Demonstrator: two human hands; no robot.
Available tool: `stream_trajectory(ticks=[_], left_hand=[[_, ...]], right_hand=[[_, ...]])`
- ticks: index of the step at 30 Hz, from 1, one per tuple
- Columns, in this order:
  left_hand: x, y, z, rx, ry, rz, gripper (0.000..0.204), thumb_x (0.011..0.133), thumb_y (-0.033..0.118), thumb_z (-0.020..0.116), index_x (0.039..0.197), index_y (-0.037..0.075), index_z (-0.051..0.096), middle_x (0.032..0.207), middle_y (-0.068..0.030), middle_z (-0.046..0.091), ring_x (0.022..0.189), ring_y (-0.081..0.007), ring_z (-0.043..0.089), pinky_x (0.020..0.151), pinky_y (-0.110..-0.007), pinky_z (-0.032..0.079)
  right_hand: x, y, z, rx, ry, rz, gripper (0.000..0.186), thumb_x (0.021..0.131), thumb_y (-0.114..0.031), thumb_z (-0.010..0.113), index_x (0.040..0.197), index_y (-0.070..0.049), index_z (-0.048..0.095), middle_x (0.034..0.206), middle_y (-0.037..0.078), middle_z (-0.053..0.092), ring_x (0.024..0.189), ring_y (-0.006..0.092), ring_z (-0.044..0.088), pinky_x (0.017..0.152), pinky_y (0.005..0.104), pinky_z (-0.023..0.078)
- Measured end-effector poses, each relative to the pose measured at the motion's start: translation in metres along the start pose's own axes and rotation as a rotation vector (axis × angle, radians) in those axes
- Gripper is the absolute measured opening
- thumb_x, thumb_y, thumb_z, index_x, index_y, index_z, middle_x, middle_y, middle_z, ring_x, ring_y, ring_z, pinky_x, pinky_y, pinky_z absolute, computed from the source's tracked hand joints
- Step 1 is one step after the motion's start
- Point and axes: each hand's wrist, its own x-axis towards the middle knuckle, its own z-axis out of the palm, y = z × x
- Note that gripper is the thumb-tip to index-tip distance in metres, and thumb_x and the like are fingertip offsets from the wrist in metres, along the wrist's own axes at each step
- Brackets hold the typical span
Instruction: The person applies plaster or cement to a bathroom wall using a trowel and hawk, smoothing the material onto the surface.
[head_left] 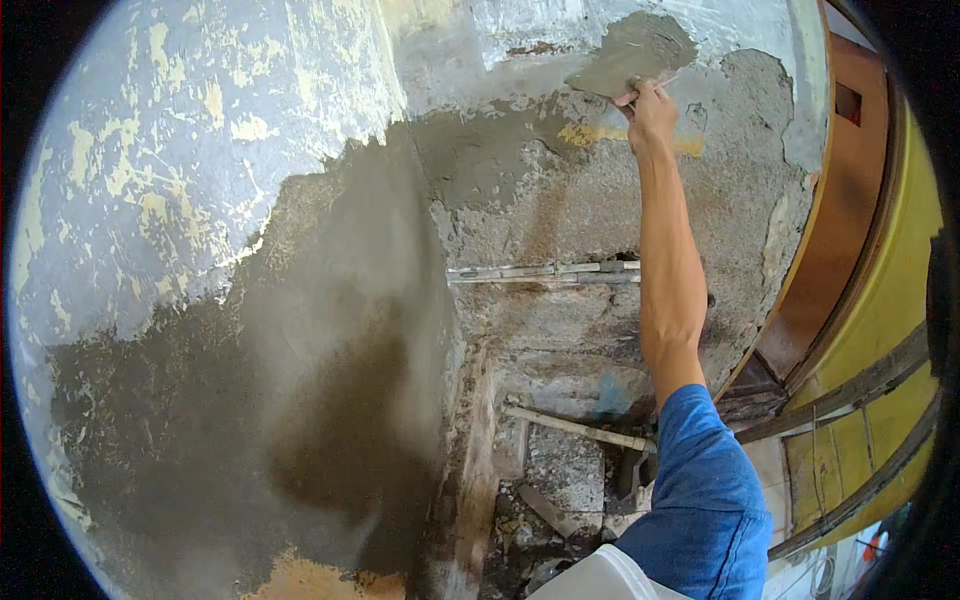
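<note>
My right hand [652,112] is raised at arm's length against the upper wall, its fingers closed round what looks like a trowel, mostly hidden by the hand and mortar. Directly above the fingers, a thick patch of wet grey mortar [645,50] lies on the wall or over the blade; where one ends and the other begins I cannot tell. Rough, chipped old plaster [740,110] surrounds the hand. To the left, a band of darker fresh mortar [470,150] runs into the corner. My left hand is out of view.
Thin pipes [545,272] cross the rough wall. Below, a long-handled tool [580,428] leans among rubble [545,510]. A white container [600,580] shows at the bottom edge. Smoothed damp mortar [340,330] covers the left wall. Wooden poles [850,385] and a brown door frame [835,210] stand right.
</note>
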Motion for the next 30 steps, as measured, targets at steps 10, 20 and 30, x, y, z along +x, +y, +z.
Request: stream_trajectory(ticks=[10,20,30], left_hand=[[-0.004,-0.010,-0.001,0.054,0.057,0.000,0.079,0.099,0.066,0.028,0.163,0.023,0.011,0.162,-0.0346,0.011,0.141,-0.0663,0.019,0.105,-0.081,0.020],[0.020,0.002,-0.019,0.017,0.067,0.045,0.072,0.102,0.060,0.027,0.163,0.023,0.013,0.161,-0.0348,0.013,0.142,-0.0640,0.020,0.109,-0.079,0.020],[0.021,0.008,-0.016,0.018,0.144,0.028,0.072,0.103,0.059,0.026,0.162,0.021,0.015,0.161,-0.0352,0.015,0.141,-0.0647,0.021,0.108,-0.079,0.020]], right_hand=[[-0.043,0.088,0.008,-1.418,0.144,-1.106,0.038,0.091,-0.009,0.061,0.127,0.002,0.061,0.122,0.019,0.065,0.095,0.0369,0.068,0.071,0.0454,0.060],[-0.043,0.170,0.002,-1.788,-0.010,-1.124,0.050,0.089,-0.010,0.057,0.136,0.008,0.054,0.116,0.021,0.068,0.103,0.0398,0.068,0.073,0.0429,0.062],[-0.085,0.071,-0.050,-1.505,-0.174,-0.922,0.031,0.093,-0.011,0.058,0.124,-0.004,0.056,0.088,0.019,0.071,0.070,0.0370,0.071,0.057,0.0448,0.057]])
